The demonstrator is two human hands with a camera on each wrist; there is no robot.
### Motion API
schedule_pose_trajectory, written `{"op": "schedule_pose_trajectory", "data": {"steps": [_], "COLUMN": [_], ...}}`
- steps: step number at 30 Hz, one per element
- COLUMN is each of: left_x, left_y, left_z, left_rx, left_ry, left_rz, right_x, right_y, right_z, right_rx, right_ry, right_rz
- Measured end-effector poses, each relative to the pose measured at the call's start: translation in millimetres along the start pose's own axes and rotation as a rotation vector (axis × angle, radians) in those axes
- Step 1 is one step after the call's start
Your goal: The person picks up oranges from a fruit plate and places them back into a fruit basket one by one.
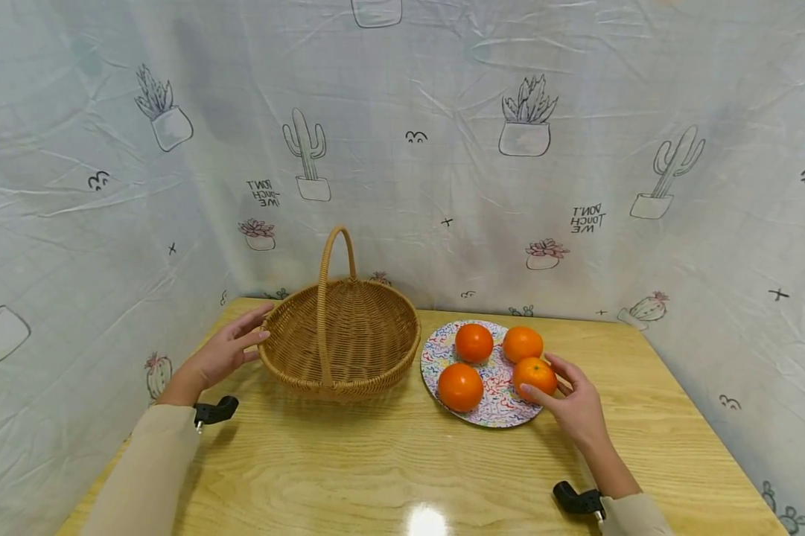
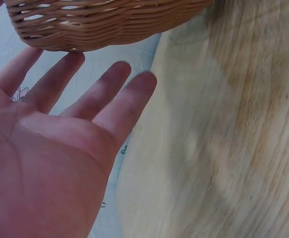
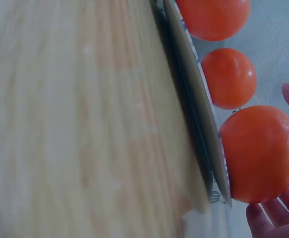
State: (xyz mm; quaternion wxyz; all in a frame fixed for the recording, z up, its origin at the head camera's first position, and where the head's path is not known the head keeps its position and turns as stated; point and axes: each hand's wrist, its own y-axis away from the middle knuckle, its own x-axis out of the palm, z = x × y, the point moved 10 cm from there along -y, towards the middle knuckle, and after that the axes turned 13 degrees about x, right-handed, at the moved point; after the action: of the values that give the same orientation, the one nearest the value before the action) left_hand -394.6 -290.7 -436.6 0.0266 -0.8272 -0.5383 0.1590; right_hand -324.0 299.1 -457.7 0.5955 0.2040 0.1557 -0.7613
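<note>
A brown wicker basket (image 1: pixel 348 335) with a tall arched handle stands on the left of the wooden table. My left hand (image 1: pixel 224 353) is at its left rim; in the left wrist view the fingers (image 2: pixel 117 106) stretch out, some tips touching the underside of the woven wall. On a round, colourfully patterned plate (image 1: pixel 496 413) sit several oranges. My right hand (image 1: pixel 579 406) is spread around the front right orange (image 1: pixel 535 378), its thumb over the near side. In the right wrist view fingertips (image 3: pixel 256 213) meet this orange, while the thumb tip stands slightly apart.
The other oranges are at the back left (image 1: pixel 474 342), back right (image 1: pixel 523 343) and front left (image 1: pixel 460 387) of the plate. A pale curtain (image 1: pixel 402 164) printed with cacti hangs behind and beside the table (image 1: pixel 348 461). The basket's right rim lies close to the plate.
</note>
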Motion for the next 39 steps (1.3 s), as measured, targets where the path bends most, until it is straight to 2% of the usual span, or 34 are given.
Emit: {"op": "schedule_pose_trajectory", "data": {"steps": [5,13,24,31,39], "left_x": [-0.4,-0.4,0.4,1.6,3.7], "left_y": [-0.6,-4.0,-6.6,-5.1,-5.7], "left_z": [0.8,-3.0,-1.2,-1.2,-4.4], "left_rx": [-0.004,0.028,0.019,0.01,0.019], "left_ry": [0.038,0.112,0.115,0.134,0.147], "left_rz": [0.014,0.013,0.008,0.009,0.006], "right_x": [1.6,2.9,7.1,7.2,6.6], "right_y": [-1.4,-2.0,-4.3,-7.3,-6.7], "right_z": [-1.2,0.2,-4.7,-7.3,-4.5], "right_rx": [-0.005,0.008,0.045,0.048,0.042], "right_ry": [0.025,0.026,0.053,0.1,0.107], "right_rz": [0.012,0.036,0.071,0.061,0.055]}}
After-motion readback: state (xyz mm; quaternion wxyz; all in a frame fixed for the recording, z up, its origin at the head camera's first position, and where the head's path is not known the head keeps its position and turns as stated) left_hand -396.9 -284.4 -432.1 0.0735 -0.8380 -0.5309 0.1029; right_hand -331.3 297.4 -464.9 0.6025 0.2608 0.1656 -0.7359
